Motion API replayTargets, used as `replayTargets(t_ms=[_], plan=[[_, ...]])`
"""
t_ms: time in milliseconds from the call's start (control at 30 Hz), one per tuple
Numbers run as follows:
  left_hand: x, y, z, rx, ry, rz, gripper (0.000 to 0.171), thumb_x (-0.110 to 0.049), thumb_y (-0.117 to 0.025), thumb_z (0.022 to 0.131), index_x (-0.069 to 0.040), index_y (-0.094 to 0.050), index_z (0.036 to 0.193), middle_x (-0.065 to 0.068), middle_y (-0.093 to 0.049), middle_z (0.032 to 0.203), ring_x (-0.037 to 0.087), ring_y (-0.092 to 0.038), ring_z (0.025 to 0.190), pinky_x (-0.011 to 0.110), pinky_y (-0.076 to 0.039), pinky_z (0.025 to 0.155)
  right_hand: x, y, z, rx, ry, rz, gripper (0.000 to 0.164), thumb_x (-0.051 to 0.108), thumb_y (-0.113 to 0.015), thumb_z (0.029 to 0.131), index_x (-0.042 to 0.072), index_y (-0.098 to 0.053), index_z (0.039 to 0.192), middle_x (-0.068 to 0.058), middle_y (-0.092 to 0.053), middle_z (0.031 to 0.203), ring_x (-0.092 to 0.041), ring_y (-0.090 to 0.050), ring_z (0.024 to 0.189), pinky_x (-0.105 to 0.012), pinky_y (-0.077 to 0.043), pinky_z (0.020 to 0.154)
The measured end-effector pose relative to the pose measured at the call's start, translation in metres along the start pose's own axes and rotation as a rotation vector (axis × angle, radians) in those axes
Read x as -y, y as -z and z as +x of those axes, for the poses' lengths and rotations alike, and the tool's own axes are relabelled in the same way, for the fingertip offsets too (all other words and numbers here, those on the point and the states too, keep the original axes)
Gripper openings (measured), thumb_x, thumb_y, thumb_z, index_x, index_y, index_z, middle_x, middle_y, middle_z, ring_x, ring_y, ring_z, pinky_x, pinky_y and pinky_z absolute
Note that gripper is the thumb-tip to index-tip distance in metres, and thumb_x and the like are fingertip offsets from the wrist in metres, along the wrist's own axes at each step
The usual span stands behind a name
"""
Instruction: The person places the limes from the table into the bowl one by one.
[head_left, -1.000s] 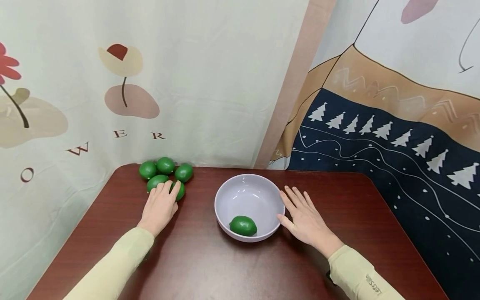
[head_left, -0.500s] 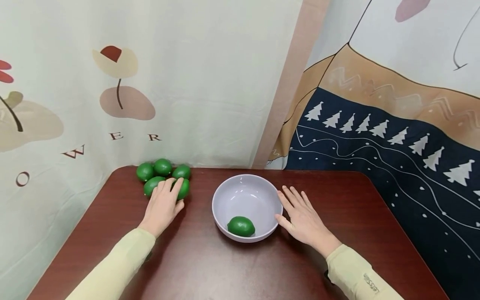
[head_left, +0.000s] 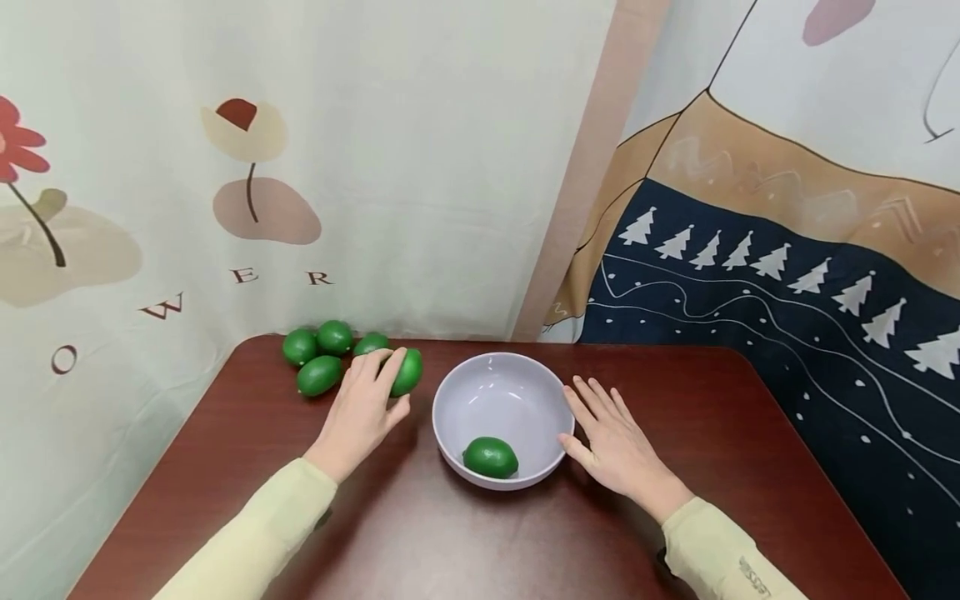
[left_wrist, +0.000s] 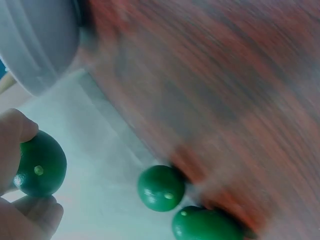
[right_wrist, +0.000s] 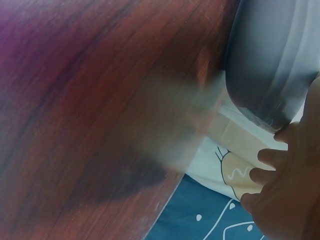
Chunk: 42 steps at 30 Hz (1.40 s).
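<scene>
My left hand (head_left: 363,410) pinches a green lime (head_left: 407,372) between thumb and fingers, left of the bowl and off the table. In the left wrist view that lime (left_wrist: 44,165) sits between the thumb and fingertips. A pale lavender bowl (head_left: 504,367) stands mid-table with one lime (head_left: 491,457) lying inside at its near side. My right hand (head_left: 618,442) rests against the bowl's right side with fingers straight and spread. The right wrist view shows its fingers beside the bowl's outer wall (right_wrist: 272,60).
Several limes (head_left: 319,376) lie grouped at the table's back left corner. The dark red-brown table (head_left: 465,542) ends at a printed curtain (head_left: 420,208) behind it. A dark blue tree-patterned cloth (head_left: 750,308) hangs at the right.
My left hand has taken one lime from the group, lifted it and carried it right toward the bowl. My right hand stays against the bowl.
</scene>
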<state>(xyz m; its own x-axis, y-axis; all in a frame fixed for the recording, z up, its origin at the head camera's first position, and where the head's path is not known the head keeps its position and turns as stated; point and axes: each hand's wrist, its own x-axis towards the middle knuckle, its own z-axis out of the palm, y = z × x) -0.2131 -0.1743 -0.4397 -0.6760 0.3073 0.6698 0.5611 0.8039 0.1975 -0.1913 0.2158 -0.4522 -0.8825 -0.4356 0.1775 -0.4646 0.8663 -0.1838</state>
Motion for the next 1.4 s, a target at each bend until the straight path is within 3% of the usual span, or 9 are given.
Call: replayTargets(t_ms=[433, 667, 933, 1400], plan=[[-0.034, 0.001, 0.01, 0.071, 0.046, -0.102, 0.063, -0.008, -0.077, 0.081, 0.0, -0.057, 0.14, 0.017, -0.058, 0.124, 0.033, -0.05, 0.109, 0.044, -0.05, 0.092, 0.0, -0.003, 0.001, -0.001, -0.004, 0.005, 0.075, 0.05, -0.057, 0.101, 0.009, -0.036, 0.161, -0.013, -0.028, 0.169, -0.037, -0.021, 0.157, -0.058, -0.016, 0.126], [-0.046, -0.002, 0.012, 0.093, 0.03, -0.121, 0.062, -0.009, -0.079, 0.08, 0.001, -0.058, 0.137, 0.016, -0.058, 0.119, 0.031, -0.05, 0.106, 0.04, -0.051, 0.088, 0.002, -0.003, 0.002, 0.014, -0.007, 0.019, 0.076, 0.05, -0.057, 0.101, 0.009, -0.036, 0.161, -0.014, -0.028, 0.169, -0.037, -0.022, 0.157, -0.058, -0.016, 0.125], [-0.056, -0.008, 0.015, 0.142, 0.024, -0.154, 0.063, -0.01, -0.08, 0.079, 0.002, -0.058, 0.138, 0.014, -0.059, 0.12, 0.03, -0.051, 0.105, 0.039, -0.052, 0.089, 0.0, -0.002, 0.001, 0.003, -0.004, 0.014, 0.077, 0.051, -0.058, 0.1, 0.009, -0.037, 0.161, -0.014, -0.03, 0.168, -0.037, -0.023, 0.156, -0.058, -0.017, 0.125], [-0.064, -0.019, 0.018, 0.224, -0.034, -0.191, 0.061, -0.009, -0.078, 0.081, -0.006, -0.058, 0.139, 0.011, -0.059, 0.121, 0.027, -0.051, 0.111, 0.037, -0.053, 0.093, -0.002, -0.001, -0.002, -0.009, 0.001, 0.024, 0.076, 0.051, -0.058, 0.1, 0.008, -0.038, 0.16, -0.015, -0.031, 0.167, -0.037, -0.024, 0.156, -0.058, -0.018, 0.125]])
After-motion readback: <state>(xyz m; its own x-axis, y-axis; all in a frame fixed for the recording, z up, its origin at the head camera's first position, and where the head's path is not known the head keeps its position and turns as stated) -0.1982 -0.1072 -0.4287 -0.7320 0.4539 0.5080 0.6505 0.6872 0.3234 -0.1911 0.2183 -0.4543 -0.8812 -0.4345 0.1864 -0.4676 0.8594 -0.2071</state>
